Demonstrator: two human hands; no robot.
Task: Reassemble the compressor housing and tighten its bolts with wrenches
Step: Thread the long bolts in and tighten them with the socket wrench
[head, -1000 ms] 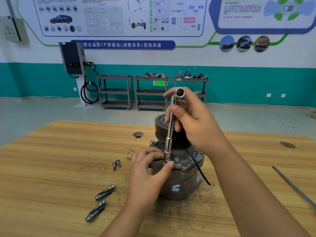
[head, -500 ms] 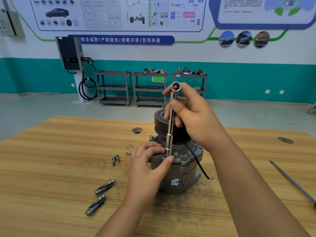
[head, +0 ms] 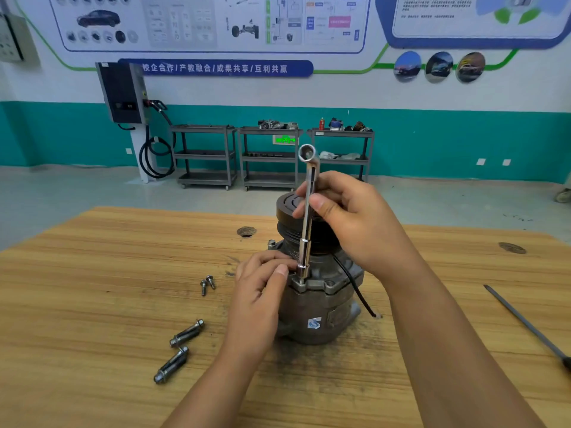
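**Two hands steadying an upright wrench on a compressor bolt**

A grey metal compressor (head: 321, 307) is standing on end near the middle of a wooden table (head: 92, 304), just ahead of the person. Its black grooved pulley (head: 285, 208) is facing up.

A slim, shiny wrench (head: 307, 217) is standing almost upright in front of the pulley, its long axis running top to bottom and leaning slightly to the right at the top. Its lower socket end is pointing straight down and sitting on a bolt (head: 301, 281) at the near edge of the compressor's flange. Its upper end is bending over, with the open socket mouth facing toward the viewer.

The right hand (head: 355, 217) is reaching in from the right and pinching the wrench shaft about halfway up, thumb in front and fingers curling behind.

The left hand (head: 262, 285) is coming up from below and gripping the left rim of the flange with curled fingers, the thumb tip lying just beside the lower socket.

A black wire (head: 355, 285) is trailing down the compressor's right side onto the table.

Left of the compressor, two short screws (head: 207, 284) are lying together. Nearer the viewer, two long bolts (head: 179, 349) are lying side by side, each slanting up to the right.

A thin dark rod (head: 525, 322) is lying diagonally at the far right.
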